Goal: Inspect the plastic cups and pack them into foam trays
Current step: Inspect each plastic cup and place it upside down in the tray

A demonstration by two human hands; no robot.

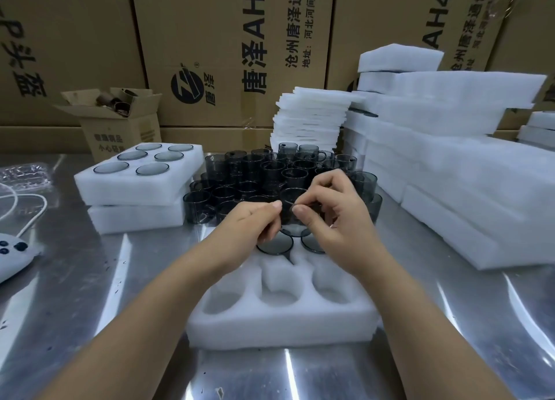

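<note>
A white foam tray [279,318] with round pockets lies in front of me on the steel table. Two dark cups [274,243] sit in its far pockets; the near pockets hold nothing. Above the tray, my left hand [255,219] and my right hand [333,210] together hold one smoky transparent cup [292,216], thumbs and fingers pinching its rim and sides. Behind the hands stands a crowd of several loose dark cups [270,171].
A filled foam tray [135,186] rests on another at the left. Stacks of foam trays [450,165] and thin foam sheets [309,120] rise at the right. An open small carton [120,123] and big cartons stand behind. A white cable [30,216] lies far left.
</note>
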